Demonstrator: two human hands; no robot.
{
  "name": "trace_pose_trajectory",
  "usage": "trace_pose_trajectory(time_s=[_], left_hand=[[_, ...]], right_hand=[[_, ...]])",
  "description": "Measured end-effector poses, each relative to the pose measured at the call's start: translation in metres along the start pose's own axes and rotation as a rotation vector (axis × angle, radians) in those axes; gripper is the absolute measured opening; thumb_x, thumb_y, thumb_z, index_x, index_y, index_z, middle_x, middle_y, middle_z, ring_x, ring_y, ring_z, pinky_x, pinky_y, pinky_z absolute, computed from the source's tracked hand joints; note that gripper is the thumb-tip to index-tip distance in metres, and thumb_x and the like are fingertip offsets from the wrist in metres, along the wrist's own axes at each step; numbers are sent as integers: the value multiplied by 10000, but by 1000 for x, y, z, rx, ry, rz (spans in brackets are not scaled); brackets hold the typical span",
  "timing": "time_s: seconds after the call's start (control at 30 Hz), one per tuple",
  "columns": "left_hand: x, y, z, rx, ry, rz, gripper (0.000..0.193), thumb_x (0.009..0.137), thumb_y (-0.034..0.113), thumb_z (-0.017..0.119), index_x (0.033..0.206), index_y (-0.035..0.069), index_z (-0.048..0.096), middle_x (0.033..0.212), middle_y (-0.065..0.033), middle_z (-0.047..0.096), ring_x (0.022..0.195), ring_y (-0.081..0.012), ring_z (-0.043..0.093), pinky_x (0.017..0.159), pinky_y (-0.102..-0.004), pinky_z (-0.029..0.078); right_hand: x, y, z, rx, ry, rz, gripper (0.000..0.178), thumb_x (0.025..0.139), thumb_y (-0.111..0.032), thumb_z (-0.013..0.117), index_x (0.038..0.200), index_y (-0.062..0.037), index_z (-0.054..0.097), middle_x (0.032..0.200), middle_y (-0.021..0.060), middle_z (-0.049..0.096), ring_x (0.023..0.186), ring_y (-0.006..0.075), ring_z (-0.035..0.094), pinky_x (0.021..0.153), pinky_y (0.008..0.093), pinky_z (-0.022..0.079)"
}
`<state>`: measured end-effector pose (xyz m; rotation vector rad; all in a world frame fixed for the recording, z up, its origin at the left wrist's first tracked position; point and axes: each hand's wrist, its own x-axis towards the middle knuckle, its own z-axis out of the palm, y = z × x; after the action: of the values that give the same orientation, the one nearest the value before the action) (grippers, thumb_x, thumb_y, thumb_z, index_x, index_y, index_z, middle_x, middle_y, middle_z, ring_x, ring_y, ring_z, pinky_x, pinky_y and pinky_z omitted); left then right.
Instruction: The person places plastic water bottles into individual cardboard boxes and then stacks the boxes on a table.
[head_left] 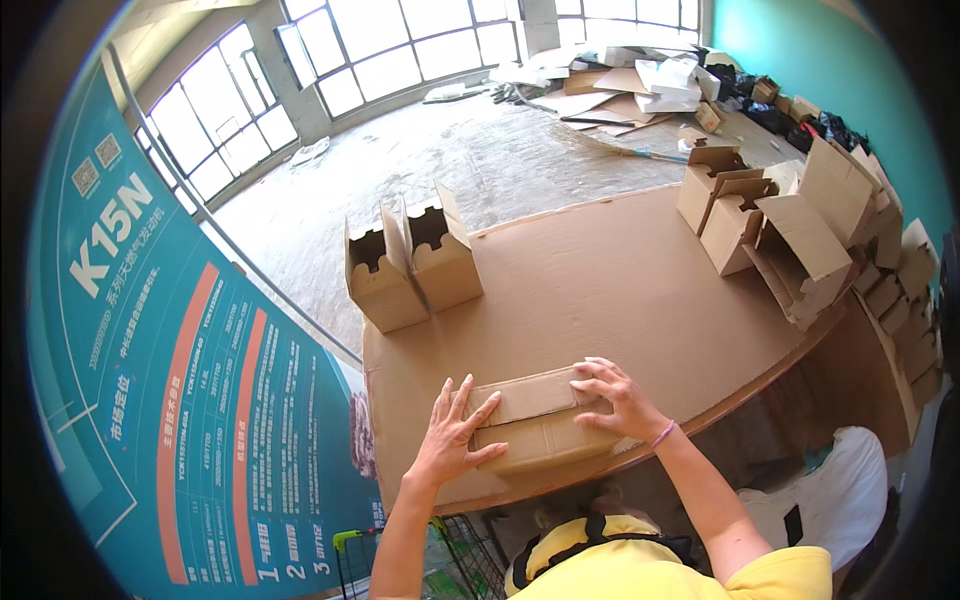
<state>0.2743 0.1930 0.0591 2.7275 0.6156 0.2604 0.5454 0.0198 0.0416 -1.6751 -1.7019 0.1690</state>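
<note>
Fingers of left hand and right hand are being held spread, a cardboard box being touched between them; beyond their tips, two open cartons are being supported.

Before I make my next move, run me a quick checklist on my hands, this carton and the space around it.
1. Left hand touching the carton: ok, fingers spread at its left end.
2. Right hand touching the carton: ok, fingers at its right end.
3. Carton resting on the brown table: ok, it lies toward the near side.
4. Two open boxes apart from the left hand: ok, they stand farther back on the table's left.
5. Open boxes on the right apart from the right hand: ok, there is bare tabletop between.
6. Carton's contents: cannot tell, the inside is hidden.
</note>
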Motion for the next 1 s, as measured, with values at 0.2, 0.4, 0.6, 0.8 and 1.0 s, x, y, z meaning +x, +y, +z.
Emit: trace_pose_trajectory(time_s=[0.2,0.4,0.6,0.8,1.0], left_hand=[[1,-7,4,22,26,117,711,806,576,650,1439,339,430,1463,-236,298,1369,-469,229,1136,-553,241],[-4,1,11,-36,8,190,780,759,606,678,1439,313,433,1496,-253,229,1320,-474,250,1101,-567,257],[-23,28,7,-2,-87,181,876,675,713,694,1429,350,435,1530,-244,194,1326,-513,224,1064,-601,243],[-16,74,35,56,23,68,864,632,685,739,1388,347,497,1536,-192,246,1322,-541,208,1040,-647,250],[59,110,73,75,318,-206,781,651,623,763,1340,321,556,1495,-137,335,1298,-534,254,1002,-636,298]], right_hand=[[-70,-20,25,540,227,544,787,942,-485,553,1511,-49,228,1561,136,261,1447,260,239,1173,375,190],[-42,-50,69,634,752,709,408,999,-302,475,1292,-23,526,1205,90,594,1151,169,519,1030,298,356],[-3,2,76,606,730,749,292,984,-248,504,1015,-3,661,773,-30,593,738,59,487,743,222,390],[44,66,82,857,744,592,327,966,-219,517,845,36,682,792,-8,633,753,72,517,747,241,425],[115,145,83,974,466,555,452,1018,-383,400,1098,-6,637,1068,51,642,943,130,560,891,290,450]])
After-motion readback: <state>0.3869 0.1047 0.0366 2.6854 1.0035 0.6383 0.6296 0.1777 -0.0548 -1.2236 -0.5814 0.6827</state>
